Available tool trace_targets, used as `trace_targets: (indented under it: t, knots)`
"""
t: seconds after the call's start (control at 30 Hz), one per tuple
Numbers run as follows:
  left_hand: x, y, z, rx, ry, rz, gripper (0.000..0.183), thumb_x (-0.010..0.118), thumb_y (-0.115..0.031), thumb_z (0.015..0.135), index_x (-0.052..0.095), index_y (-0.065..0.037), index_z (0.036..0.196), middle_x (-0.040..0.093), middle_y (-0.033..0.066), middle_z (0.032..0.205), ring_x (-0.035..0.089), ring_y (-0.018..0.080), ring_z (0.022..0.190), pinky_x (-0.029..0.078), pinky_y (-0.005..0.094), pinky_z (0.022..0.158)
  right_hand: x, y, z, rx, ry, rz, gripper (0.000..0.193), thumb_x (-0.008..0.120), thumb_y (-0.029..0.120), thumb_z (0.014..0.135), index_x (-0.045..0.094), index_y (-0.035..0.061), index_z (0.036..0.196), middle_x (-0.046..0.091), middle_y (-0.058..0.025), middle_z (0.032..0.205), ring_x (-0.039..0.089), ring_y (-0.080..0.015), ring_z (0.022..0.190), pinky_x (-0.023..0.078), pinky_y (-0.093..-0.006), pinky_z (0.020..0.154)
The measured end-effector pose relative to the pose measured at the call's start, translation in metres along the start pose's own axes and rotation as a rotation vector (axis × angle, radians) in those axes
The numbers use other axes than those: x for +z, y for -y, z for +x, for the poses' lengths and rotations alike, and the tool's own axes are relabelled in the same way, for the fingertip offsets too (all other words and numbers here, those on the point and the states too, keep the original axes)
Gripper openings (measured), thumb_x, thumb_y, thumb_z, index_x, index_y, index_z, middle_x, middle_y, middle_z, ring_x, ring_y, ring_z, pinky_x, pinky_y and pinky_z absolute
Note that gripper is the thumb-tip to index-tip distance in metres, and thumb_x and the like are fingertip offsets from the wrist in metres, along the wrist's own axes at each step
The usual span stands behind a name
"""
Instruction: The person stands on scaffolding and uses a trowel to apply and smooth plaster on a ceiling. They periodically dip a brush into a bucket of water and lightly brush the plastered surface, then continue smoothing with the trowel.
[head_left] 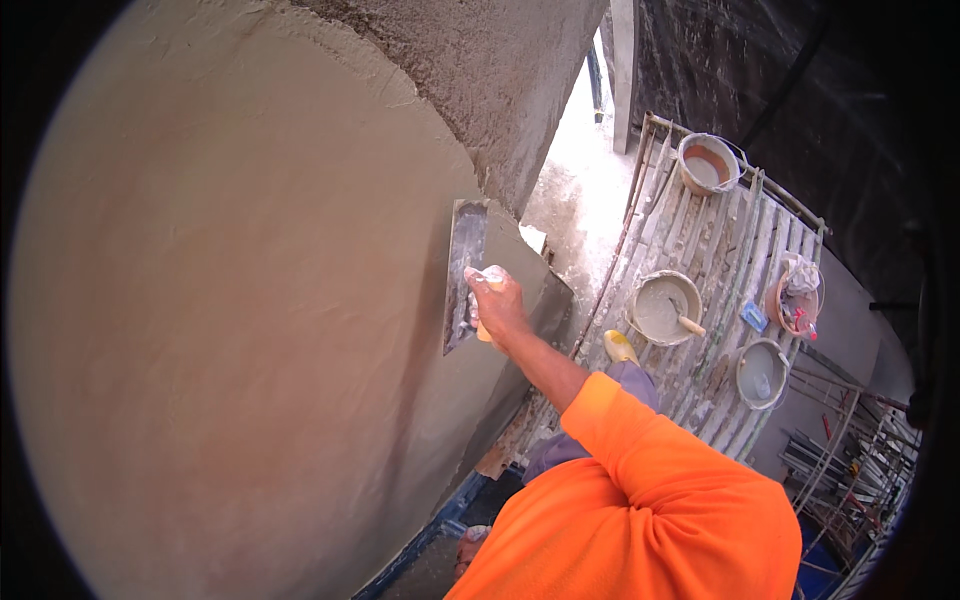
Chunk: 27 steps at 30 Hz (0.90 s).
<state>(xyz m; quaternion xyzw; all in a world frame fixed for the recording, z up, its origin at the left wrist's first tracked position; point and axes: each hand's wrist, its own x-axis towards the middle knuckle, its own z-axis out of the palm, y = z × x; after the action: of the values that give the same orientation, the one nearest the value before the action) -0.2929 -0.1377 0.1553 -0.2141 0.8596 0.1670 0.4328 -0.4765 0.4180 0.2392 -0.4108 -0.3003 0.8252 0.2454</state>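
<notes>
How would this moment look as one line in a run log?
right hand: grips flat steel plastering trowel | trowel: against smooth grey wet plaster wall | left hand: not in view | behind: grey bucket of mortar on bamboo scaffold platform

Your right hand (pixel 497 305) grips trowel (pixel 463 272) handle, blade flat against smooth wet plaster wall (pixel 230 330). Orange sleeve (pixel 640 480) fills lower frame. Buckets (pixel 665 307) stand on plank scaffold (pixel 715 250) below.

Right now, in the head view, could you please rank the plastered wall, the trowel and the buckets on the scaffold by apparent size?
1. Plastered wall, fills most of the view.
2. Trowel, held in the right hand; it is near the camera, so it looks bigger.
3. Mortar bucket, water bucket and lower bucket: these look alike, so I leave them unranked.
</notes>
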Motion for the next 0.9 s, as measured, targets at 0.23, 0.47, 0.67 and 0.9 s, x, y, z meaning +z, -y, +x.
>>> trace_targets:
  t: [0.23, 0.47, 0.67, 0.9]
  knots:
    - [-0.002, -0.007, -0.004, -0.042, -0.043, 0.055, 0.037, 0.081, -0.038, 0.085, 0.071, -0.007, 0.103, 0.072, 0.0088, 0.096, 0.068, 0.0225, 0.091, 0.055, 0.0406, 0.082, 0.054, 0.054, -0.001, -0.041, 0.182, 0.239, 0.024, 0.070, 0.024, 0.096, 0.053, 0.0099, 0.088, 0.052, -0.0005, 0.065, 0.047, -0.0102, 0.046, 0.042, -0.0274, 0.040]
    - [0.004, -0.013, 0.008, -0.001, -0.014, -0.048, 0.041, 0.079, -0.043, 0.085, 0.071, -0.007, 0.101, 0.073, 0.0089, 0.092, 0.069, 0.0235, 0.086, 0.056, 0.0406, 0.081, 0.097, 0.145, -0.040, -0.429, 0.335, -0.057, 0.024, 0.070, 0.021, 0.095, 0.056, 0.0043, 0.085, 0.055, -0.0001, 0.065, 0.053, -0.0101, 0.053, 0.046, -0.0306, 0.048]
    - [0.007, -0.019, 0.037, 0.075, 0.019, -0.120, 0.044, 0.078, -0.047, 0.085, 0.071, -0.006, 0.100, 0.074, 0.0089, 0.088, 0.069, 0.0243, 0.081, 0.056, 0.0407, 0.080, 0.132, 0.187, -0.096, -0.807, 0.506, -0.335, 0.025, 0.072, 0.018, 0.092, 0.057, -0.0003, 0.083, 0.062, -0.0077, 0.069, 0.060, -0.0138, 0.064, 0.050, -0.0353, 0.062]
    - [0.006, -0.038, 0.064, 0.171, 0.085, -0.319, 0.045, 0.076, -0.049, 0.086, 0.070, -0.006, 0.099, 0.074, 0.0087, 0.085, 0.069, 0.0245, 0.076, 0.056, 0.0400, 0.078, 0.122, 0.212, -0.105, -0.923, 0.456, -0.342, 0.021, 0.073, 0.017, 0.091, 0.060, 0.0001, 0.087, 0.065, -0.0110, 0.070, 0.060, -0.0100, 0.067, 0.051, -0.0329, 0.062]
